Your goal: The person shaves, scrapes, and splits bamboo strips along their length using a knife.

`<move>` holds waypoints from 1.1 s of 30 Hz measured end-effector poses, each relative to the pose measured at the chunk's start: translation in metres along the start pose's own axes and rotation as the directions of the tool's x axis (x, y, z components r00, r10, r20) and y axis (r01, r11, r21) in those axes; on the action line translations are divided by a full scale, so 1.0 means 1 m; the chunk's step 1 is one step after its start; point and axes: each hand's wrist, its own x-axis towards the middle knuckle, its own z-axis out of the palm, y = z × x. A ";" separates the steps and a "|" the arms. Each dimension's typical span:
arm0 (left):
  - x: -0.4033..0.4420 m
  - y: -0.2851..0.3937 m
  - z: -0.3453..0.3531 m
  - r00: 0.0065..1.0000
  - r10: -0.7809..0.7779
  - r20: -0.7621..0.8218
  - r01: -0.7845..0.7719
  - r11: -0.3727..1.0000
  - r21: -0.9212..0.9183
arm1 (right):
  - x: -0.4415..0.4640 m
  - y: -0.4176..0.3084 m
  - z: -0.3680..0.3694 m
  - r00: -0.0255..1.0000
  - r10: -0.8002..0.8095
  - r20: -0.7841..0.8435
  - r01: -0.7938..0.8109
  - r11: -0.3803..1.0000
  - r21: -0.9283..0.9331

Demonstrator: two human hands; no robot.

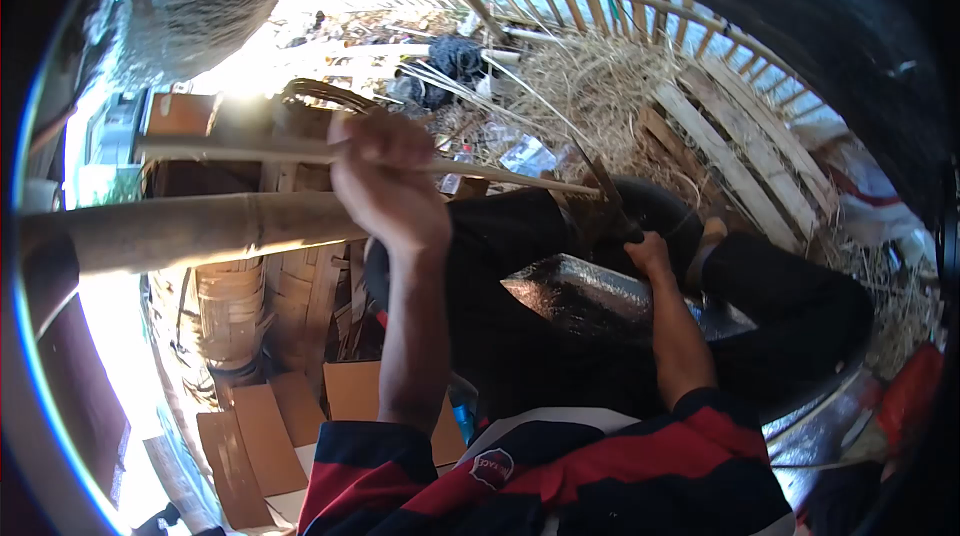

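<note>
My left hand [388, 171] is raised and closed around a long pale bamboo strip [500, 176]. The strip runs past my hand on both sides, and its right end meets the blade of a knife [598, 176]. My right hand [651, 252] grips the dark handle of this knife, with the blade pointing up and left. Below the left hand's strip lies a thick bamboo pole [200, 226]. A shiny silvery sheet [590, 288] rests across my lap, below and left of my right hand.
Woven bamboo baskets [228, 311] and cardboard pieces [265, 436] stand at the left. Dry straw [590, 86] and a wooden slatted pallet [745, 151] lie beyond my legs. A slatted bamboo fence [620, 1] curves behind, with dark sheeting hanging above.
</note>
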 end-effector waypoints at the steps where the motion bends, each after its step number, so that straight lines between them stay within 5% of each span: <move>1: -0.004 -0.013 -0.002 0.999 0.029 0.031 -0.035 0.977 0.210 | -0.003 -0.001 0.001 1.000 -0.007 -0.011 0.008 1.000 0.030; 2: -0.009 -0.020 -0.002 0.984 0.101 0.147 -0.159 0.870 0.467 | -0.003 -0.003 0.001 1.000 0.014 -0.005 -0.014 0.999 0.041; 4: -0.012 -0.033 0.003 0.983 0.002 0.181 -0.111 0.797 0.594 | -0.006 -0.009 -0.005 1.000 0.025 -0.017 -0.024 0.999 0.045; 5: -0.010 -0.046 -0.007 0.939 0.041 0.341 -0.272 0.694 0.667 | -0.008 -0.015 -0.007 0.999 0.047 -0.014 -0.046 0.999 0.025; 7: -0.010 -0.051 -0.005 0.912 -0.157 0.378 -0.228 0.571 0.788 | -0.008 -0.034 -0.016 0.998 0.062 -0.033 -0.062 0.998 -0.004; 11: -0.009 -0.069 -0.001 0.824 -0.195 0.532 -0.406 0.452 0.794 | -0.010 -0.079 -0.047 0.988 -0.057 -0.141 0.066 0.996 0.065; 13: 0.000 -0.057 0.012 0.780 -0.370 0.504 -0.371 0.375 0.850 | -0.013 -0.108 -0.080 0.967 -0.131 -0.216 0.153 0.985 0.085; 15: 0.020 -0.041 0.024 0.794 -0.248 0.555 -0.385 0.501 0.775 | -0.014 -0.143 -0.125 0.876 -0.294 -0.381 0.397 0.889 0.227; 17: 0.046 -0.037 0.040 0.783 -0.052 0.620 -0.422 0.688 0.591 | -0.035 -0.186 -0.190 0.884 -0.324 -0.337 0.382 0.916 0.121; 19: 0.061 -0.021 0.061 0.766 -0.051 0.641 -0.416 0.721 0.554 | -0.034 -0.210 -0.242 0.793 -0.456 -0.404 0.562 0.804 0.195; 21: 0.081 -0.032 0.079 0.815 0.012 0.579 -0.228 0.926 0.302 | -0.078 -0.250 -0.297 0.832 -0.396 -0.388 0.544 0.717 0.436; 27: 0.095 -0.058 0.116 0.785 0.115 0.608 -0.156 0.988 0.016 | -0.106 -0.273 -0.367 0.580 -0.658 -0.480 0.812 0.420 0.404; 30: 0.088 -0.051 0.137 0.782 -0.071 0.620 0.097 0.995 -0.009 | -0.103 -0.257 -0.362 0.619 -0.668 -0.414 0.764 0.389 0.515; 33: 0.083 -0.057 0.150 0.742 -0.067 0.666 0.006 0.996 0.094 | -0.104 -0.255 -0.355 0.655 -0.628 -0.419 0.731 0.387 0.562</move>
